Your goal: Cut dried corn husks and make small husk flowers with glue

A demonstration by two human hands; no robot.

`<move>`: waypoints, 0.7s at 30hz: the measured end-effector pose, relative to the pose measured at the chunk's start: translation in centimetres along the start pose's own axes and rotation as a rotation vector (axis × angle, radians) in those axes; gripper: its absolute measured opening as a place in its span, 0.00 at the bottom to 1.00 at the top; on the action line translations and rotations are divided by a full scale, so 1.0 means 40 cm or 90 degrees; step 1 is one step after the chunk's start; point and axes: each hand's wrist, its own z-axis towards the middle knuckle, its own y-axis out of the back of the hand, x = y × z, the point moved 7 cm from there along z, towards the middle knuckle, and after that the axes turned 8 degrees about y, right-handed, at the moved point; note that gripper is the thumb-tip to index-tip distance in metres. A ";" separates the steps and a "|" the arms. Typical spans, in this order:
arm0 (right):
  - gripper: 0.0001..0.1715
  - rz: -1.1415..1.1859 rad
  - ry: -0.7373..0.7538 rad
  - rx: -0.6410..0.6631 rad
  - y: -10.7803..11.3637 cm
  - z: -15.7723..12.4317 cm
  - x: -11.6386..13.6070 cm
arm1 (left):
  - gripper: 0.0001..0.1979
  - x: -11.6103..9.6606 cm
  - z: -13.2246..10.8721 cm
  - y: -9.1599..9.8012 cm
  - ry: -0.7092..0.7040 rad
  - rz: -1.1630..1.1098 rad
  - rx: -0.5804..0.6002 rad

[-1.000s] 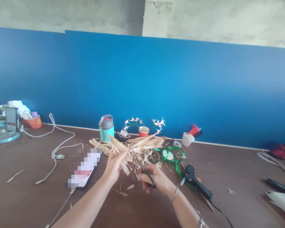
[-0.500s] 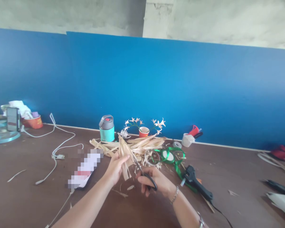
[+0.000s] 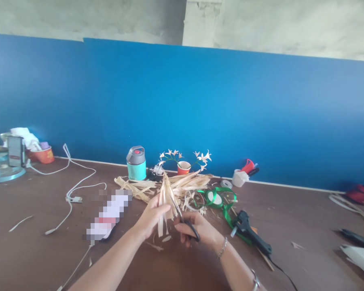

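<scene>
A pale, dry husk piece (image 3: 166,194) hangs upright from my left hand (image 3: 154,214), pinched between thumb and fingers. My right hand (image 3: 197,231) grips black-handled scissors (image 3: 191,228), whose blades point up and left against the husk's right side. Behind both hands lies a pile of dry husks (image 3: 191,184). Just right of the pile are a spool with green ribbon (image 3: 214,199) and small husk scraps. An orange cup (image 3: 184,168) behind the pile holds green stems with small pale flowers.
A teal flask (image 3: 136,163) stands behind the pile. Left are a blurred-out phone (image 3: 109,216) and white cables (image 3: 79,188). To the right lie a black glue gun (image 3: 251,234) and a white cup (image 3: 240,178) with red-handled tools. A blue partition (image 3: 200,101) rises behind.
My left hand and the husk have shifted slightly right, and the husk shows more folds. The scissors and my right hand have barely moved.
</scene>
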 end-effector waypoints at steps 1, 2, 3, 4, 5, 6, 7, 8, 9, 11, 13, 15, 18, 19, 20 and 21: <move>0.22 0.000 0.000 -0.003 0.001 0.001 -0.002 | 0.19 -0.001 0.000 0.002 -0.002 0.000 -0.004; 0.22 0.000 -0.002 -0.007 0.001 0.002 -0.003 | 0.20 -0.002 0.000 0.004 -0.005 0.001 -0.010; 0.22 0.002 -0.003 -0.013 0.002 0.004 -0.004 | 0.21 -0.003 0.001 0.006 -0.008 0.002 -0.016; 0.23 0.005 -0.005 -0.019 0.002 0.005 -0.004 | 0.22 -0.003 0.002 0.008 -0.010 0.005 -0.021; 0.23 0.008 -0.005 -0.026 0.002 0.006 -0.004 | 0.22 -0.004 0.003 0.009 -0.012 0.008 -0.025; 0.23 0.010 -0.004 -0.031 0.002 0.007 -0.003 | 0.23 -0.004 0.004 0.011 -0.012 0.009 -0.030; 0.23 0.011 -0.002 -0.035 0.001 0.008 -0.003 | 0.23 -0.003 0.004 0.012 -0.011 0.009 -0.033; 0.23 0.009 -0.001 -0.036 0.001 0.009 -0.003 | 0.24 -0.002 0.005 0.012 -0.009 0.007 -0.032; 0.23 0.007 0.001 -0.038 0.001 0.009 -0.003 | 0.24 -0.001 0.005 0.011 -0.008 0.004 -0.029; 0.23 0.004 0.005 -0.043 0.001 0.010 -0.004 | 0.24 0.001 0.005 0.010 -0.008 -0.001 -0.020; 0.22 0.004 0.010 -0.046 0.001 0.010 -0.003 | 0.23 0.001 0.005 0.010 -0.013 0.001 -0.014; 0.21 0.001 0.015 -0.052 0.002 0.010 0.000 | 0.22 0.001 0.005 0.012 -0.015 0.006 -0.020; 0.21 -0.009 0.014 -0.060 0.004 0.008 0.006 | 0.21 -0.001 0.005 0.012 -0.009 0.008 -0.034; 0.21 -0.011 0.014 -0.061 0.005 0.008 0.007 | 0.21 -0.002 0.005 0.010 -0.008 0.007 -0.035; 0.21 -0.013 0.016 -0.062 0.006 0.008 0.008 | 0.22 -0.003 0.005 0.008 -0.010 0.007 -0.035; 0.22 -0.012 0.016 -0.061 0.007 0.008 0.009 | 0.22 -0.005 0.005 0.007 -0.014 0.005 -0.035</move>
